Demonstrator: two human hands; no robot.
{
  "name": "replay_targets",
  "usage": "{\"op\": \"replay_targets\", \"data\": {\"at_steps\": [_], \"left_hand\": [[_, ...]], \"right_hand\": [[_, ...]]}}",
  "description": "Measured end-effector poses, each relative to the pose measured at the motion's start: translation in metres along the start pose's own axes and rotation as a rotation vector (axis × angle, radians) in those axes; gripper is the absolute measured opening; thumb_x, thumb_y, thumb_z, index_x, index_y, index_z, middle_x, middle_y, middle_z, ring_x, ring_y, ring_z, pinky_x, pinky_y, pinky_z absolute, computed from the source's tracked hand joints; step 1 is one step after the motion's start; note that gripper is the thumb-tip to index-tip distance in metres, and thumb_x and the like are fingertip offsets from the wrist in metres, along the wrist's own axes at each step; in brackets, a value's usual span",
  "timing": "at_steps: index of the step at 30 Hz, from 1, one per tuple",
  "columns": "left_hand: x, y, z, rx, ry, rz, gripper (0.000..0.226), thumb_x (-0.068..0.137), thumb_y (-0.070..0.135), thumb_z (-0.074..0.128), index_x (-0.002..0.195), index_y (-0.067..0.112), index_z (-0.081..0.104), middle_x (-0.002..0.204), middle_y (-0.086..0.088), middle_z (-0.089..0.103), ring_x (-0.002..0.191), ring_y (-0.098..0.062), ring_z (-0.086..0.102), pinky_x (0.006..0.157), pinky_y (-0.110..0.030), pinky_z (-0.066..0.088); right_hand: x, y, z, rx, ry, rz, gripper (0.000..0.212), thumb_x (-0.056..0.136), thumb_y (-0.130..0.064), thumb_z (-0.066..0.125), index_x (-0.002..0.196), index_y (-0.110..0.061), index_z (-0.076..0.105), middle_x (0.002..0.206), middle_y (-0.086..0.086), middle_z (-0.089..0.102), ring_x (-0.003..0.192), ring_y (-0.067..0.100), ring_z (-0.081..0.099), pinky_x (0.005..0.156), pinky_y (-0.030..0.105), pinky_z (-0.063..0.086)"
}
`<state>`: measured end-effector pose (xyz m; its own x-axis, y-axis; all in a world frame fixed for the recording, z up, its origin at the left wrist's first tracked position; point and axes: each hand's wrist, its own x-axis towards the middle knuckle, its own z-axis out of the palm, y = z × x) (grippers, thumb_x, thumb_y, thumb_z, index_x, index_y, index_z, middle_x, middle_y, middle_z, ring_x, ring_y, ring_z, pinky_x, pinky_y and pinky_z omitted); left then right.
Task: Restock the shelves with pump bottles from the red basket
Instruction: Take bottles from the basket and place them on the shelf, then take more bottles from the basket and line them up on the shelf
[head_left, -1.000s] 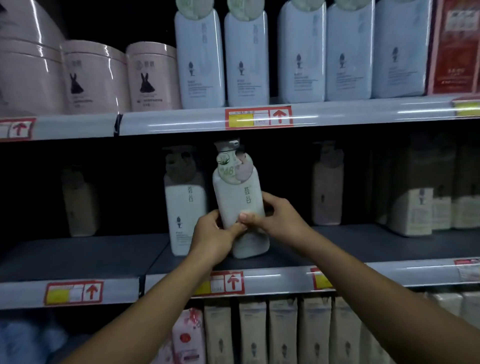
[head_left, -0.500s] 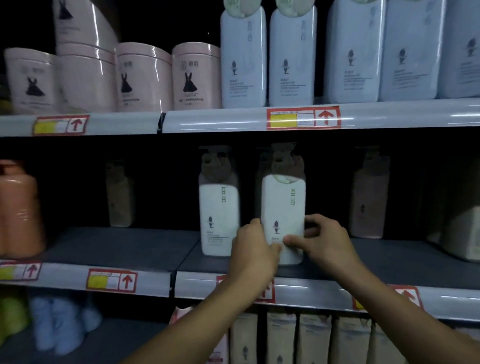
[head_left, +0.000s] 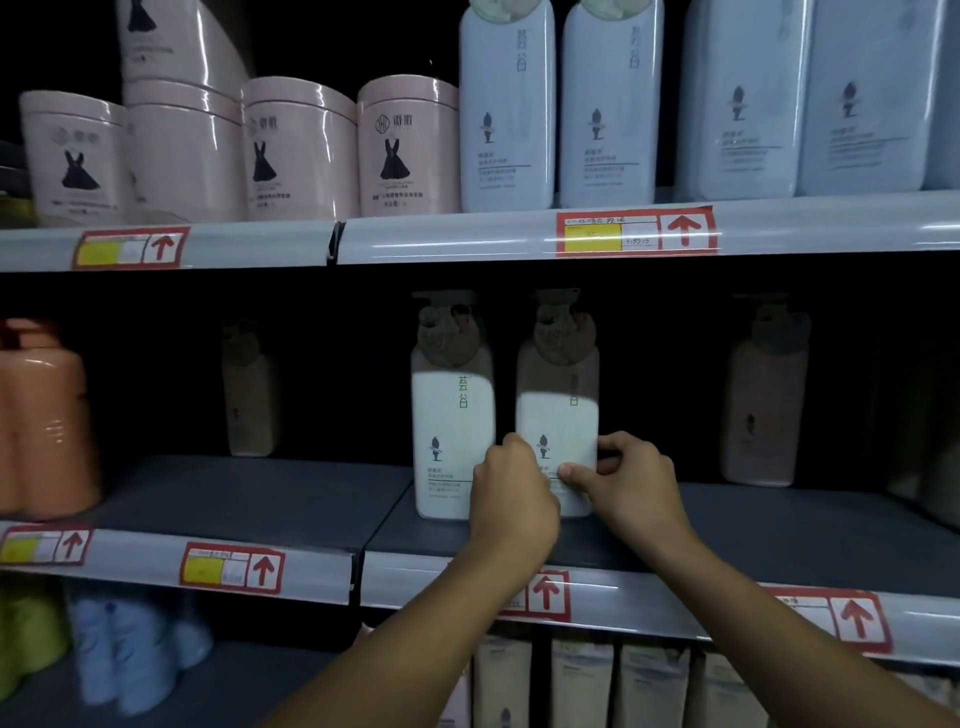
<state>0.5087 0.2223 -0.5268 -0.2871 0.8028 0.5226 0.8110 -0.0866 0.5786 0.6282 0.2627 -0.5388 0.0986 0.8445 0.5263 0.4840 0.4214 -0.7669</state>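
A tall white pump bottle with a dark figure logo (head_left: 558, 415) stands upright on the dark grey middle shelf (head_left: 249, 499) at the centre of the frame, just beside a matching white pump bottle (head_left: 449, 415) on its left, the two nearly touching. The person's left hand (head_left: 511, 499) grips the lower left edge of the held bottle, its fingers curled round the side where the two bottles meet. The right hand (head_left: 631, 483) holds the lower right corner, thumb pressed on the front label and the other fingers wrapped behind the bottle. Both forearms reach up from the bottom of the frame. Further back in the shadow of the same shelf stand a dim beige pump bottle (head_left: 249, 395) at centre left and another dim pump bottle (head_left: 763, 400) at right, well apart from the pair. A large orange plastic bottle (head_left: 44, 415) sits at the left edge. On the upper shelf, pink round canisters with a black dress print (head_left: 301, 150) fill the upper left, and pale blue tall bottles (head_left: 506, 109) fill the upper right. Red and yellow price tags with arrows (head_left: 636, 232) line the shelf edges.
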Motion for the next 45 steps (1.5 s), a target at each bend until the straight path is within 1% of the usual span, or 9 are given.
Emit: {"op": "replay_targets", "data": {"at_steps": [2,11,16,23,27,30,33,38,45], "left_hand": [[-0.001,-0.002,0.000,-0.024,0.010,0.001,0.018,0.092,0.016,0.066,0.106,0.011,0.058,0.110,-0.010,0.063,0.105,-0.030,0.063,0.082,-0.038,0.055],[-0.001,-0.012,-0.002,-0.157,0.009,0.023,0.022,0.087,0.021,0.071,0.108,0.016,0.064,0.109,-0.004,0.069,0.101,-0.025,0.066,0.085,-0.038,0.057],[-0.008,-0.010,-0.013,-0.180,0.024,0.003,0.020,0.089,0.026,0.069,0.104,0.014,0.062,0.107,-0.007,0.068,0.098,-0.026,0.067,0.079,-0.034,0.057],[-0.037,-0.007,-0.044,-0.299,-0.005,0.042,0.045,0.089,0.032,0.068,0.130,0.016,0.060,0.123,-0.002,0.069,0.107,-0.020,0.067,0.090,-0.035,0.057],[-0.088,-0.020,-0.056,-0.427,-0.063,0.038,0.033,0.090,0.020,0.069,0.122,0.016,0.063,0.107,0.004,0.069,0.087,-0.006,0.066,0.067,-0.010,0.049],[-0.154,-0.044,-0.054,-0.525,-0.120,0.053,0.021,0.088,0.014,0.072,0.107,0.018,0.066,0.090,0.011,0.067,0.078,0.000,0.065,0.069,-0.011,0.050],[-0.241,-0.083,-0.037,-0.548,-0.253,0.063,0.019,0.089,0.010,0.070,0.106,0.016,0.065,0.092,0.010,0.068,0.083,-0.006,0.065,0.068,-0.009,0.051],[-0.360,-0.149,0.005,-0.464,-0.540,0.010,0.019,0.091,0.013,0.069,0.106,0.025,0.067,0.096,0.008,0.073,0.087,-0.005,0.069,0.080,-0.029,0.058],[-0.401,-0.157,0.044,-0.436,-0.789,-0.032,0.020,0.090,0.009,0.069,0.107,0.018,0.070,0.095,0.005,0.072,0.084,-0.010,0.068,0.072,-0.024,0.056]], "right_hand": [[-0.003,-0.002,0.002,-0.006,0.018,0.014,0.039,0.080,-0.021,0.084,0.113,-0.006,0.070,0.095,0.009,0.077,0.085,0.017,0.073,0.072,0.024,0.056],[-0.020,-0.006,-0.001,-0.047,0.089,0.060,0.016,0.085,-0.020,0.078,0.097,-0.009,0.075,0.082,0.001,0.074,0.084,0.017,0.071,0.081,0.034,0.058],[-0.028,-0.022,-0.012,-0.155,0.187,-0.045,0.033,0.091,-0.030,0.069,0.119,-0.014,0.068,0.104,0.005,0.074,0.098,0.022,0.069,0.082,0.031,0.054],[-0.075,-0.058,-0.029,-0.301,0.040,-0.142,0.045,0.091,-0.044,0.064,0.130,-0.021,0.062,0.118,0.002,0.071,0.111,0.021,0.066,0.090,0.039,0.056],[-0.140,-0.057,-0.046,-0.286,-0.028,-0.163,0.038,0.091,-0.041,0.066,0.125,-0.023,0.067,0.111,-0.001,0.073,0.104,0.015,0.068,0.088,0.032,0.055],[-0.208,-0.034,-0.058,-0.297,-0.121,-0.190,0.034,0.093,-0.039,0.066,0.122,-0.022,0.068,0.109,-0.003,0.074,0.100,0.011,0.067,0.084,0.028,0.054],[-0.284,0.014,-0.066,-0.306,-0.262,-0.127,0.036,0.093,-0.039,0.067,0.123,-0.020,0.068,0.110,-0.001,0.074,0.099,0.014,0.069,0.087,0.036,0.057],[-0.383,0.103,-0.076,-0.328,-0.366,0.063,0.035,0.087,-0.039,0.063,0.113,-0.018,0.071,0.095,0.000,0.075,0.091,0.018,0.072,0.079,0.042,0.058],[-0.423,0.198,-0.090,-0.521,-0.532,0.269,0.015,0.096,-0.017,0.056,0.096,-0.018,0.070,0.084,0.007,0.075,0.081,0.031,0.071,0.069,0.038,0.054]]}}
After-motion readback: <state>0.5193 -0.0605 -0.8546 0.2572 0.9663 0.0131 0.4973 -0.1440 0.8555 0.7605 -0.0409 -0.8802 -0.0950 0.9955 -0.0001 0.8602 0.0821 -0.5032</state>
